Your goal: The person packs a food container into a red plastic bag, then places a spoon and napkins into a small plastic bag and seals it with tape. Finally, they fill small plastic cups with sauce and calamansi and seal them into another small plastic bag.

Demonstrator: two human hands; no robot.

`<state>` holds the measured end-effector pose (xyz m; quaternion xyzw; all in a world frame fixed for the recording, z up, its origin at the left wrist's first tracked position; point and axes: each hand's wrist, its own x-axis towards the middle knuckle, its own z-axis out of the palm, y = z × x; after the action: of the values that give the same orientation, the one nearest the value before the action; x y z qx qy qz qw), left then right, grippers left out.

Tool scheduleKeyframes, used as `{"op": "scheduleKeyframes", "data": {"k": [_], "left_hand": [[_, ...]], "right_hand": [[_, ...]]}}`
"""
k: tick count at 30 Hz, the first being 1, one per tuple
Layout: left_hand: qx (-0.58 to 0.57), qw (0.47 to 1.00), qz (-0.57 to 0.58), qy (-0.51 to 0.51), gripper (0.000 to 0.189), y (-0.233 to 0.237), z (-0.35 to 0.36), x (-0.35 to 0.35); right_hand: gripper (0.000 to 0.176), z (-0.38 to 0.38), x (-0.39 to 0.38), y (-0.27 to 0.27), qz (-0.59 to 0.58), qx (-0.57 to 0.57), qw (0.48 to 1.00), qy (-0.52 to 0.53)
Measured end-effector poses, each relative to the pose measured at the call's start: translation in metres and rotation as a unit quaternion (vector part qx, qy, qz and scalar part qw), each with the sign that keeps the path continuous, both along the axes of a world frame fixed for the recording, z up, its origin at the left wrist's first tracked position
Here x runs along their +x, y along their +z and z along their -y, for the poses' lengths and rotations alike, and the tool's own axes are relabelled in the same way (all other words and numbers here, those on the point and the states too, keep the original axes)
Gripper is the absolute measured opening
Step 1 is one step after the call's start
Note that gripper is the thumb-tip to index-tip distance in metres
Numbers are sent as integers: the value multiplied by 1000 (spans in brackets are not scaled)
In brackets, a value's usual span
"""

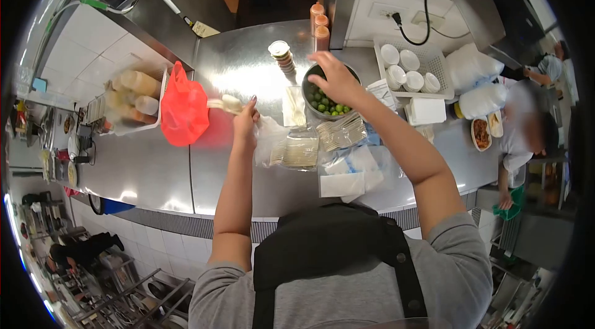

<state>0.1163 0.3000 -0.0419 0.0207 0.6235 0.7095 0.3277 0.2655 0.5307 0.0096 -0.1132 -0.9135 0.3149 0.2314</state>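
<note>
On the steel counter (155, 174), at its middle, both hands work side by side.

1. Left hand (246, 121): the fingers are curled closed around a pale item (226, 104). What the item is cannot be told. It reaches left from the hand to a red bag (184, 112), which stands on the counter just beside it. A clear bag (269, 137) lies just right of the wrist.

2. Right hand (338, 81): it lies palm down over the rim of a metal bowl (308, 94), with the fingers spread and pointing toward the far side. The bowl holds green limes (325, 104). Whether the hand grips anything cannot be told, as its underside is hidden.

3. Nearby things: flat packets (300, 152) in clear wrapping lie between the two forearms, just in front of the bowl. A stack of small tins (282, 56) stands left of the bowl at the far side. Orange bottles (320, 25) stand behind it. A white basket (434, 56) with small white cups (409, 59) sits to the right.

4. A second person (527, 137) stands at the right end of the counter, well apart from both hands.
</note>
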Motion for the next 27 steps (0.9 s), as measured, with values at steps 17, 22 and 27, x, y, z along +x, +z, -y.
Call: {"op": "scheduleKeyframes", "data": {"k": [17, 22, 27], "left_hand": [[-139, 961, 154, -185, 127, -50, -108, -114], [-144, 951, 165, -217, 134, -85, -126, -118], [-127, 938, 199, -256, 135, -100, -131, -117]], "right_hand": [[136, -118, -146, -69, 375, -560, 723, 155], [111, -103, -153, -72, 345, -572, 733, 131], [108, -108, -154, -70, 414, -501, 743, 160]]}}
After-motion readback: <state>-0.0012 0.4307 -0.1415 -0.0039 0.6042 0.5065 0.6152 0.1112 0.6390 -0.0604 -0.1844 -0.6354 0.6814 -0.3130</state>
